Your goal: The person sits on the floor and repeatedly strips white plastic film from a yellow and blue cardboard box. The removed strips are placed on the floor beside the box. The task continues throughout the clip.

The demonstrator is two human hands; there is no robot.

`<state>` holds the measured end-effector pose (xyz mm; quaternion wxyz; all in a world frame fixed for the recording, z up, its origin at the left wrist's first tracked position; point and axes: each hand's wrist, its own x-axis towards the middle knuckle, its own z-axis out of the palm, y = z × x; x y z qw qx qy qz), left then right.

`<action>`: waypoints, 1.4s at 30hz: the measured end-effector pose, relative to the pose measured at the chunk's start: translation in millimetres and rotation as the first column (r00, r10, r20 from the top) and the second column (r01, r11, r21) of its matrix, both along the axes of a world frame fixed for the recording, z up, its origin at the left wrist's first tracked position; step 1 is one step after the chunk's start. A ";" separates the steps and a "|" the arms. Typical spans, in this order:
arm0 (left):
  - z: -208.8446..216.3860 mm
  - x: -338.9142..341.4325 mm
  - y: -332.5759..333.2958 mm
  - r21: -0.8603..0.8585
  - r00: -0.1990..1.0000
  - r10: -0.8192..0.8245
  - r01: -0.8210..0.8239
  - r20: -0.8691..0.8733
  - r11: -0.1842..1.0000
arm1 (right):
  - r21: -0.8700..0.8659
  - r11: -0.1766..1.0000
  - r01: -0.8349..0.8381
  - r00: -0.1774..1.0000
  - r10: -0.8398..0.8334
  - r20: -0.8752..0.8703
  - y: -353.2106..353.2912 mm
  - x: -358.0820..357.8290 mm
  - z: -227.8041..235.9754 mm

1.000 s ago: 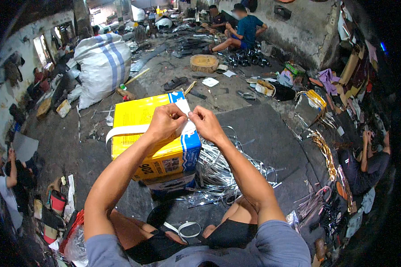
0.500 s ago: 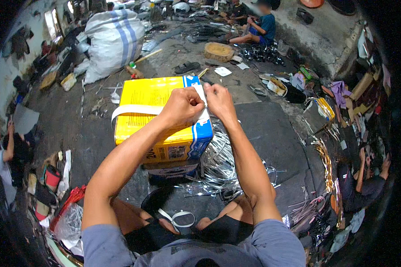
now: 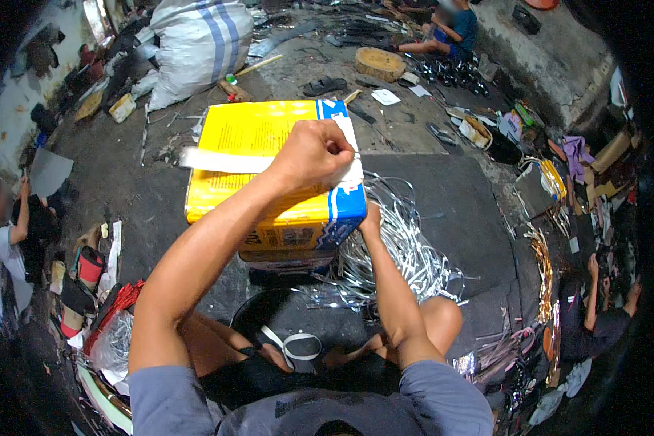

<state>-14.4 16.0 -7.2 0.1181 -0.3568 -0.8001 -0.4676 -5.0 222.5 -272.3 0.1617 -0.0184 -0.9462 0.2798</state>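
Note:
A yellow and blue box stands in front of my knees, on top of another object mostly hidden beneath it. Across its top lies a flat white strip, its left end blurred and sticking out past the box's edge. My left hand rests over the right part of the box top, fingers curled down on the strip. White material also shows beyond that hand. Low at the box's right side is my right hand, its fingers hidden by the box corner. Beside it a tangled pile of silver strips lies on the dark mat.
A loop of white strip lies between my legs. Beyond the box stand a big white sack and a round wood block. People sit at the far side, left and right. Scraps litter the floor.
My right hand has left the box's top edge and dropped to its right side. The left hand stays curled on the strip. The strip's far left end has moved. My view has shifted slightly.

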 end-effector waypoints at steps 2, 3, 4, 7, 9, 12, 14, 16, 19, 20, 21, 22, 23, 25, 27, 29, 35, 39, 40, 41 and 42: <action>0.3 0.8 1.0 0.023 0.999 -0.042 0.042 0.027 0.999 | -0.164 0.967 0.197 0.974 -0.173 0.149 -3.6 12.3 -47.3; 0.3 1.3 1.6 0.021 0.998 -0.046 0.045 0.041 0.999 | -0.228 0.906 0.358 0.918 -0.297 0.262 -5.0 14.8 -64.6; 0.0 2.6 1.6 0.015 0.998 -0.044 0.044 0.050 0.999 | -0.201 0.910 0.363 0.905 -0.294 0.307 -2.2 21.2 -77.9; 1.5 4.8 1.0 -0.004 0.998 -0.051 0.051 0.033 0.999 | -0.109 0.901 0.420 0.831 -0.334 0.446 0.5 33.7 -96.4; 3.0 5.9 0.7 -0.009 0.998 -0.058 0.058 0.031 0.998 | -0.035 0.900 0.435 0.811 -0.375 0.448 3.4 46.1 -98.9; 5.0 7.0 0.2 -0.017 0.997 -0.069 0.069 0.023 0.997 | -0.105 0.830 0.549 0.706 -0.393 0.590 11.0 64.6 -102.8; 5.1 8.3 0.4 -0.023 0.996 -0.084 0.084 0.022 0.996 | -0.020 0.859 0.511 0.677 -0.388 0.625 16.8 74.4 -110.7; 5.1 9.7 0.2 -0.032 0.995 -0.094 0.095 0.039 0.995 | -0.067 0.864 0.499 0.718 -0.369 0.591 22.0 76.0 -122.2; 5.1 11.2 -1.1 -0.055 0.994 -0.108 0.106 -0.033 0.993 | -0.034 0.864 0.503 0.730 -0.403 0.552 29.7 79.5 -143.1; 5.7 11.3 -2.5 -0.087 0.990 -0.133 0.127 -0.057 0.988 | -0.026 0.848 0.530 0.730 -0.441 0.523 32.0 79.2 -149.2; 6.7 10.9 -4.0 -0.111 0.980 -0.170 0.159 -0.100 0.981 | -0.004 0.821 0.571 0.702 -0.485 0.522 31.0 77.5 -154.9; 7.6 11.1 -5.8 -0.135 0.971 -0.198 0.180 -0.134 0.974 | -0.070 0.913 0.402 0.798 -0.312 0.516 35.9 79.7 -157.5; 7.9 11.7 -7.8 -0.150 0.962 -0.230 0.209 -0.146 0.966 | -0.049 0.893 0.447 0.762 -0.352 0.543 35.0 79.6 -160.3; 7.7 11.9 -11.4 -0.181 0.950 -0.274 0.246 -0.149 0.952 | 0.000 0.848 0.530 0.687 -0.429 0.587 36.0 80.6 -161.0; 5.5 10.8 -14.5 -0.184 0.923 -0.288 0.245 -0.256 0.952 | 0.004 0.864 0.504 0.709 -0.416 0.569 39.8 85.0 -157.2; 1.0 9.2 -17.0 -0.204 0.903 -0.302 0.247 -0.307 0.947 | -0.011 0.875 0.483 0.765 -0.416 0.493 45.3 91.9 -152.3; -4.8 -0.1 -16.9 -0.288 0.819 -0.344 0.230 -0.458 0.930 | 0.168 0.839 0.518 0.691 -0.526 0.495 81.6 108.3 -158.9; 1.0 4.6 -17.5 -0.429 0.783 -0.341 0.105 -0.521 0.897 | 0.374 0.862 0.342 0.719 -0.497 0.486 116.6 112.6 -191.6; 3.1 7.8 -18.8 -0.509 0.814 -0.333 0.053 -0.476 0.859 | 0.461 0.873 0.160 0.740 -0.415 0.528 126.3 115.2 -200.2; 5.5 11.2 -18.7 -0.506 0.812 -0.294 -0.002 -0.504 0.862 | 0.571 0.821 -0.032 0.733 -0.369 0.571 138.7 116.7 -205.3; 8.2 15.1 -18.3 -0.502 0.806 -0.256 -0.058 -0.533 0.863 | 0.446 0.842 0.303 0.644 -0.526 0.555 142.0 116.8 -212.1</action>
